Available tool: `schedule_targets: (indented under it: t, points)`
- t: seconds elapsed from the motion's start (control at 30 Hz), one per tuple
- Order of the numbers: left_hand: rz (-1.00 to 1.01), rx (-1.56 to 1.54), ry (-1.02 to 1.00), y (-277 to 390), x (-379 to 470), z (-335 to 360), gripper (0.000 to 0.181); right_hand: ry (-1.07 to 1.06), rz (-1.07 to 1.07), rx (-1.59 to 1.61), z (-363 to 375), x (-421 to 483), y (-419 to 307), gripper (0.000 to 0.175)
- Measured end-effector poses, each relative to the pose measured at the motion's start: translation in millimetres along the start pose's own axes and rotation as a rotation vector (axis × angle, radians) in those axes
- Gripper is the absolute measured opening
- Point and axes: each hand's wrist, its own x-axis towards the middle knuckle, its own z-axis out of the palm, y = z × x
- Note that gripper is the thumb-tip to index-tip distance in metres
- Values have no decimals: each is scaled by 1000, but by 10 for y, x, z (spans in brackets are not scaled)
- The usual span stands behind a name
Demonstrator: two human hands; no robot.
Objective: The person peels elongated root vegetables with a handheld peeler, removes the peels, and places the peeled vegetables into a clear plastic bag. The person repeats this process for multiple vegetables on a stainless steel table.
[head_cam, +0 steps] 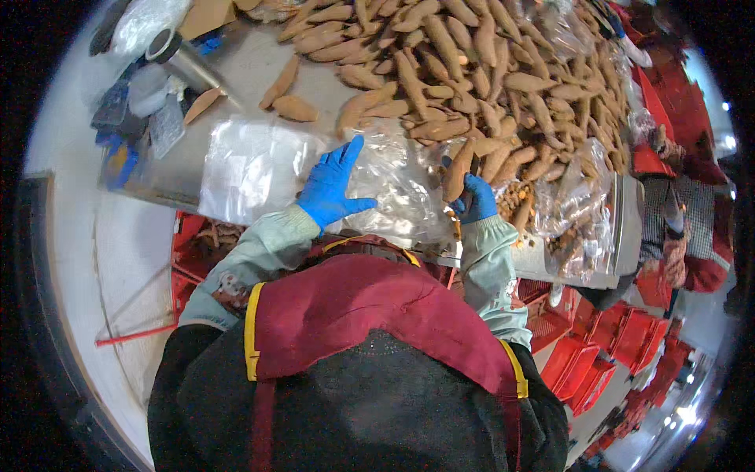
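My left hand (331, 187), in a blue glove, is spread with its fingers apart above clear plastic bags (389, 194) near the table's front edge. My right hand (479, 197), also blue-gloved, grips a long brown sweet potato (458, 171) that stands nearly upright; a dark object, too hidden to name, shows behind it. A flat stack of clear plastic bags (248, 171) lies left of my left hand. Beyond both hands rises a large heap of sweet potatoes (442, 47). A few lie apart from it, one (296, 108) beyond the bag stack.
A metal cylinder (191, 68) lies at the far left near a cardboard box (203, 17). Small trimmings (514, 200) and plastic bags (581, 224) lie right of my right hand. Red crates (569, 366) stand below right. Other people (684, 236) are at the right.
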Motion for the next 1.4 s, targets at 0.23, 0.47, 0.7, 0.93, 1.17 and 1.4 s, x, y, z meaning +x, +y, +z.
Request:
schedule_targets:
  t: [0.23,0.47,0.7,0.93,1.17,1.4]
  points:
    - [24,122,159,-196,288,209,23,-99,-13,444,452,-492,-111,57]
    - [-153,-711,-22,-18,403,82,13,-231,-252,-516,936,-485,270,60]
    - [-550,-1002,-279,-189,395,-120,19,238,-392,-1675,544,-20,525,50]
    - [-235,-746,16,-316,240,-410,16,103,-158,-1771,485,-537,179,29]
    - [129,-489,-70,-276,207,-665,10,418,-641,-1356,-37,13,-480,38]
    - [-195,-1143,-437,111,182,-698,25,368,10,-2115,-120,257,-865,55]
